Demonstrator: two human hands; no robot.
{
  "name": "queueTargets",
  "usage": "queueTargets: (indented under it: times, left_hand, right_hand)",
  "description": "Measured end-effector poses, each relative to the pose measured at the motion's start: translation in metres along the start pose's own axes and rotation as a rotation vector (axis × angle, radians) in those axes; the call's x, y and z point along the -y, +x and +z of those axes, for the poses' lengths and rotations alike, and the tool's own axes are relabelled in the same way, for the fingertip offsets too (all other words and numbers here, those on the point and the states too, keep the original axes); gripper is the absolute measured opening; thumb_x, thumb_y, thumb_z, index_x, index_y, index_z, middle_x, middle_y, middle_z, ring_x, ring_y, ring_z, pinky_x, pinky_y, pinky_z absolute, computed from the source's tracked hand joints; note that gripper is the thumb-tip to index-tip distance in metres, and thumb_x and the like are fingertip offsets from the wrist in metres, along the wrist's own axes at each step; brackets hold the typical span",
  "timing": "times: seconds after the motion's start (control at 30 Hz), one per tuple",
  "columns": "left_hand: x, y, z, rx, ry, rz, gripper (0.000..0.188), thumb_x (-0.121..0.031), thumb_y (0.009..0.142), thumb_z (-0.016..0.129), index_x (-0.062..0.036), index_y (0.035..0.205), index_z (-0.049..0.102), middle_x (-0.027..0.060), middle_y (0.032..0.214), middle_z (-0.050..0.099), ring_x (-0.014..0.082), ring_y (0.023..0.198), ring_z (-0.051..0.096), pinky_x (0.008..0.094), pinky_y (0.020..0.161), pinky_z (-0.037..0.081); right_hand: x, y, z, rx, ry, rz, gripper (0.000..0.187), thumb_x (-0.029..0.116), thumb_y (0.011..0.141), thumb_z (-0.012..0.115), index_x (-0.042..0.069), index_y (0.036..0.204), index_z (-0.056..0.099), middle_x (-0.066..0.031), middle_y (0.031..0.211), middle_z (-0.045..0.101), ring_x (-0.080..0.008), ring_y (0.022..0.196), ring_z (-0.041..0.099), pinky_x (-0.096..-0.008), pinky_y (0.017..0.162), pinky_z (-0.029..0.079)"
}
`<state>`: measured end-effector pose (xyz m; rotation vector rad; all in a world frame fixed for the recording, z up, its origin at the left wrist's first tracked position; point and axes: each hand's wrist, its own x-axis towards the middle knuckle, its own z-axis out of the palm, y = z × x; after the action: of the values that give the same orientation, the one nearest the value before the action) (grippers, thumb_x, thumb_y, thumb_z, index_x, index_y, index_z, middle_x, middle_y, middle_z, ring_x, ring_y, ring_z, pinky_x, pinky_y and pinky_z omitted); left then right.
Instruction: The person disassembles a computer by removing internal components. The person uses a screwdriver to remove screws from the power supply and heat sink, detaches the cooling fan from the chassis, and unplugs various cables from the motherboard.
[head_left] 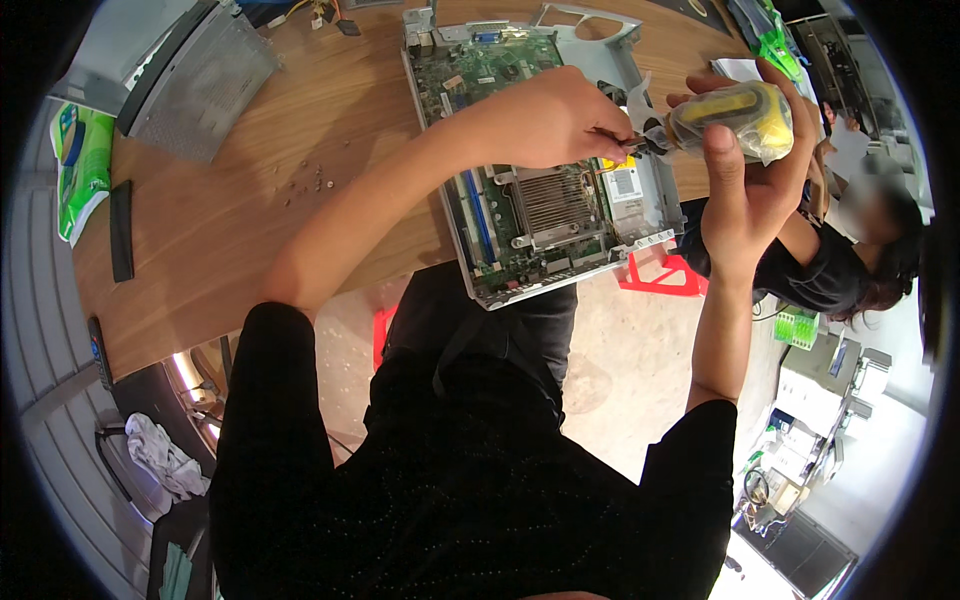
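Right of an open silver metal computer chassis (640,243), the right hand (752,195) grips a plastic-wrapped yellow-and-black power tool (748,112). The left hand (568,118) pinches the tool's dark tip (653,137) (over the chassis's right side).

Clasps a yellow-and-black tool (745,112) in clear plastic, pointing leftward, in the right hand (755,190), near an opened grey computer chassis (645,243) with exposed green circuit board (500,65), lying askew left of that grip.
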<state>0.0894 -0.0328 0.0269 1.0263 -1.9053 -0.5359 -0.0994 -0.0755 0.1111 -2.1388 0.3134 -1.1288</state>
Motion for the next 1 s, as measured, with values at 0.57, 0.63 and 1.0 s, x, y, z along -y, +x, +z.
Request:
queueTargets:
  times: [0.57,0.63,1.0]
  left_hand:
    - [-0.0052,-0.0021,-0.0011,0.023,0.058,-0.031,0.016,-0.021,0.087,0.072,-0.0053,0.091,0.072,0.0157,0.072,0.065,0.0335,0.062,0.06,0.0396,0.059,0.046]
    - [-0.0065,-0.0016,-0.0007,0.017,0.059,-0.023,0.016,-0.021,0.087,0.072,-0.0055,0.091,0.072,0.0157,0.071,0.065,0.0334,0.061,0.059,0.0394,0.059,0.046]
    - [-0.0062,0.0001,-0.0004,0.052,0.059,-0.027,0.018,-0.023,0.086,0.073,-0.0062,0.092,0.073,0.0153,0.073,0.066,0.0327,0.061,0.06,0.0392,0.059,0.047]
  right_hand:
    - [-0.0002,-0.0042,0.0025,0.011,0.018,-0.063,0.062,0.01,0.091,0.071,-0.004,0.14,0.036,-0.0226,0.111,0.066,-0.0243,0.098,0.069,-0.0331,0.086,0.056]
    - [0.0007,-0.0042,0.0014,0.004,0.018,-0.067,0.062,0.01,0.091,0.071,-0.004,0.14,0.035,-0.0227,0.11,0.066,-0.0244,0.098,0.069,-0.0332,0.086,0.056]
    - [-0.0008,-0.0039,0.003,-0.024,0.038,-0.055,0.059,0.007,0.09,0.071,-0.005,0.138,0.038,-0.0214,0.108,0.068,-0.0226,0.098,0.069,-0.0313,0.085,0.055]
